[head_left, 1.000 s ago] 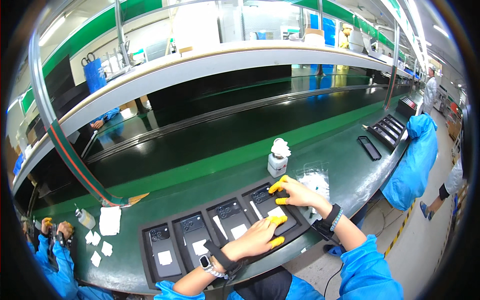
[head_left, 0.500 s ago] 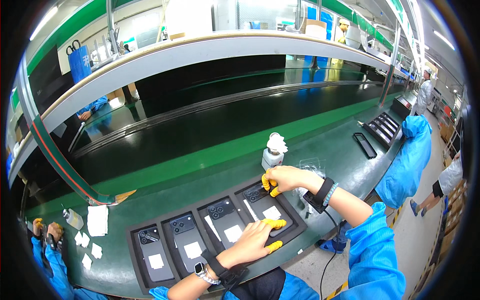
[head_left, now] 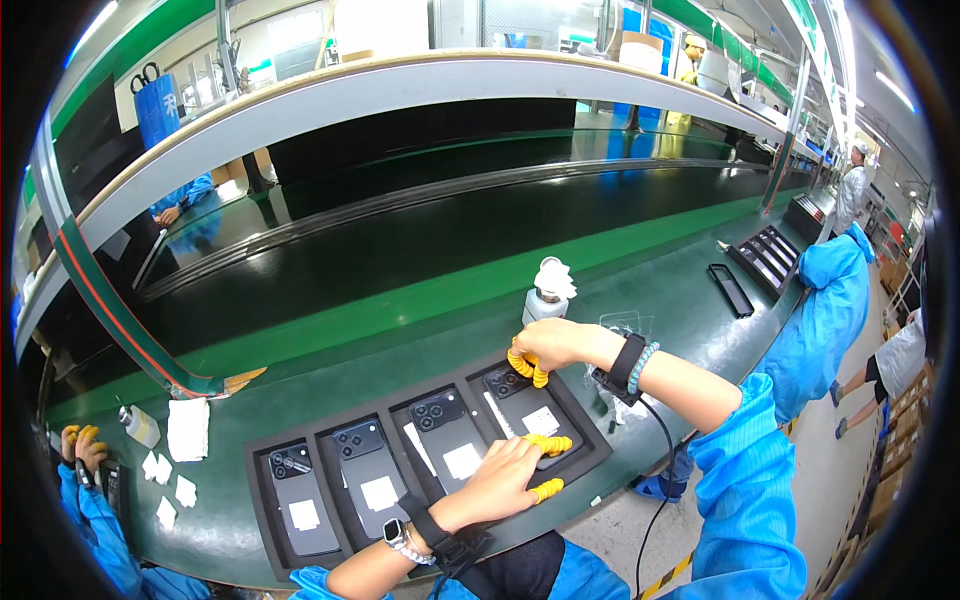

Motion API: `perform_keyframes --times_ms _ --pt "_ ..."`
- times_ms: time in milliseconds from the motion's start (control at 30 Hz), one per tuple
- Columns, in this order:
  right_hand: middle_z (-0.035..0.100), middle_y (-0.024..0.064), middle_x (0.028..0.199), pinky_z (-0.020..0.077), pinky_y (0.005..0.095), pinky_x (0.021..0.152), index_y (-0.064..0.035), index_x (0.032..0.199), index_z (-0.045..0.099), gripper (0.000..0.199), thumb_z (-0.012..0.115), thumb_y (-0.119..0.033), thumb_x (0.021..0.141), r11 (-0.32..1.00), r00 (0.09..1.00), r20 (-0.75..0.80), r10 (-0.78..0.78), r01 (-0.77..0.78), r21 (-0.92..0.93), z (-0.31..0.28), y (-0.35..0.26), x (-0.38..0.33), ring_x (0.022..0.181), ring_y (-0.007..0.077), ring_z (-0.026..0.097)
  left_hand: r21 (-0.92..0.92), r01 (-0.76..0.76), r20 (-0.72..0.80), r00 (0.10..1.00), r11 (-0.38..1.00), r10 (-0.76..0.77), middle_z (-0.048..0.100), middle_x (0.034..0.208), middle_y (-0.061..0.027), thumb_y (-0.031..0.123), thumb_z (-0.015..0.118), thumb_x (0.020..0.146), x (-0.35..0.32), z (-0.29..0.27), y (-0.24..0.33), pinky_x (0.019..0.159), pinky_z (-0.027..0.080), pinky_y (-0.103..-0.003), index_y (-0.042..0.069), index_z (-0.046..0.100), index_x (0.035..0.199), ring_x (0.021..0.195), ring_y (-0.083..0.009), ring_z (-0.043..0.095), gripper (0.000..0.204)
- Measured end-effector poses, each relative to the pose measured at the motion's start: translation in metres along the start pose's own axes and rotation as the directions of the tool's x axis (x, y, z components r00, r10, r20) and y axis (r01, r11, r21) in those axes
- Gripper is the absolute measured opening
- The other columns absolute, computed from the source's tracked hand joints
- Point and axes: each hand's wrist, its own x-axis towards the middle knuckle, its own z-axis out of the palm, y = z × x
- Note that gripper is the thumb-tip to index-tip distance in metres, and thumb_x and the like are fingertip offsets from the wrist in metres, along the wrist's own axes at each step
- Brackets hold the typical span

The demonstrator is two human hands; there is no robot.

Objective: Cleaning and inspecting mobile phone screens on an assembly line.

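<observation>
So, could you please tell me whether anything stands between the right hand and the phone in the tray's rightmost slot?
Nothing visible does: the right hand is at the camera end of the phone in the tray. The left hand reaches over the phone's near end, not between them.

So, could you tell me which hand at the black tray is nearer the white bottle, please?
Right: the right hand is just in front of the white bottle; the left hand is farther, at the near end of the rightmost smartphone.
</observation>
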Motion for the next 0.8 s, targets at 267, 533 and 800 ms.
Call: perform_keyframes --times_ms 267,533,800 --pt "0.066 0.0154 0.088 0.0501 0.0404 0.074 -0.0027 0.093 0.066 0.025 0.066 -0.002 0.068 0.980 1.000 -0.002 -0.023 0.023 0.196 0.010 0.013 -0.003 0.089 0.0331 0.063 -0.027 0.074 0.170 0.983 0.997 -0.069 0.053 0.117 -0.0117 0.034 0.059 0.088 0.003 0.001 -0.005 0.092 0.033 -0.035 0.013 0.046 0.131 0.112 -0.0242 0.049 0.049" --pt "0.061 0.0204 0.098 0.0476 0.0415 0.080 0.0026 0.097 0.059 0.024 0.052 0.003 0.074 0.933 0.987 -0.159 -0.018 0.074 0.353 0.028 0.017 -0.007 0.093 0.0381 0.059 -0.061 0.054 0.161 0.986 0.997 -0.044 0.054 0.115 -0.0121 0.036 0.057 0.090 0.003 -0.004 0.000 0.091 0.033 -0.035 0.012 0.045 0.132 0.109 -0.0246 0.049 0.050" --pt "0.055 0.0121 0.093 0.0459 0.0366 0.079 -0.0038 0.097 0.059 0.030 0.073 -0.011 0.072 0.910 0.993 -0.119 0.000 0.050 0.412 0.009 0.008 -0.026 0.092 0.0294 0.056 -0.114 0.105 0.156 0.984 0.988 -0.087 0.052 0.118 -0.0126 0.034 0.060 0.088 0.002 -0.006 0.004 0.095 0.031 -0.037 0.013 0.044 0.132 0.113 -0.0262 0.045 0.052"
